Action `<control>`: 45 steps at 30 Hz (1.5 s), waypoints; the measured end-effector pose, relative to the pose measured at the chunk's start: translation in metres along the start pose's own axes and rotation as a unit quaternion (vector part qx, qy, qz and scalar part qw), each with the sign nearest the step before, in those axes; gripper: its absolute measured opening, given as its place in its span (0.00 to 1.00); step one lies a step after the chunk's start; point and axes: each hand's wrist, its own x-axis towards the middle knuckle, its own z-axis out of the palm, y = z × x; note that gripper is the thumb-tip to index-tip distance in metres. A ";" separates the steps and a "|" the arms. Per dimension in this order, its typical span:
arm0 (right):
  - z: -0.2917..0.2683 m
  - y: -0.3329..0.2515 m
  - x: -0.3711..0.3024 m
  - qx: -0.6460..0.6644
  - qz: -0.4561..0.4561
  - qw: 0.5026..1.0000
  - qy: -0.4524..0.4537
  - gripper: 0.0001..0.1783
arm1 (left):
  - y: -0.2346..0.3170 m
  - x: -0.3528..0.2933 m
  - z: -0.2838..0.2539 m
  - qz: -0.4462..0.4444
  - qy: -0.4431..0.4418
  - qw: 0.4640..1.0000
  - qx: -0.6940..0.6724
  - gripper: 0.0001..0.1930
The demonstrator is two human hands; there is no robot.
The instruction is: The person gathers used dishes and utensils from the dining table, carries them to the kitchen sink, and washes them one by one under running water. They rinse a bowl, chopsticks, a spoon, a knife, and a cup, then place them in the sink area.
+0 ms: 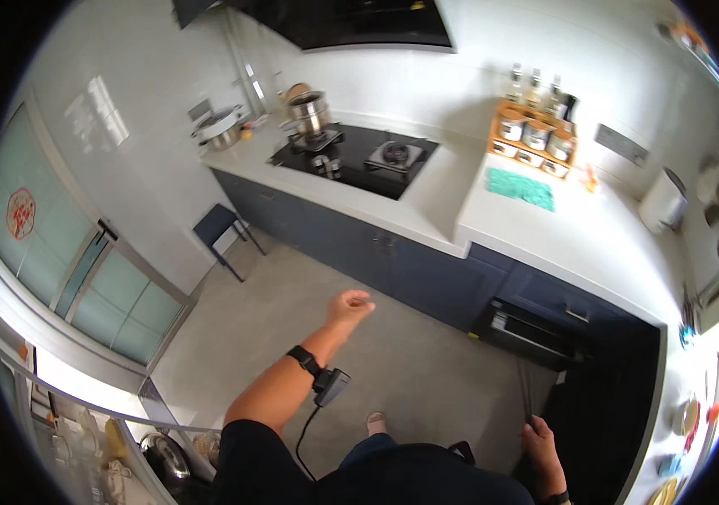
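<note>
My left hand hangs over the floor in front of the cabinets, its fingers loosely curled and a little apart, with nothing seen in it. A black strap with a small dark device and a cable sits on that forearm. Low on the right, my right hand is closed round one end of a pair of long dark chopsticks. They point away from me toward an open black drawer unit under the counter; their tips are blurred, and I cannot tell whether they touch it.
Ahead is a black gas hob with a steel pot on its left burner. A wooden spice rack and a green cloth are on the right counter. A dark stool stands left, near a sliding glass door.
</note>
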 end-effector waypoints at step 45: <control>0.705 -0.345 0.470 -0.023 0.177 0.977 0.120 0.06 | -0.115 1.015 -0.499 -0.177 0.005 0.894 0.412 0.19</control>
